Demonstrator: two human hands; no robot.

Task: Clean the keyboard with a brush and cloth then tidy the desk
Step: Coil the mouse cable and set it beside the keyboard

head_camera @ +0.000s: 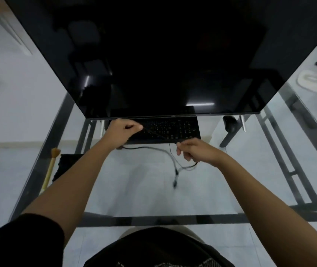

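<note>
Home desk setup, glass desk (230, 189), monitor (153, 54), tiled floor (9, 112)

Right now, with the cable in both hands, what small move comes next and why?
Probably gather the loose cable toward the keyboard. The left hand and right hand each pinch it, while its end trails across the glass desk, so coiling it would tidy things.

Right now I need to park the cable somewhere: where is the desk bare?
The glass is bare between the two arms, from the cable to the near edge, and right of the right hand toward the mouse. Crowded: the left side, with brush and cloth, and around the keyboard.
</note>
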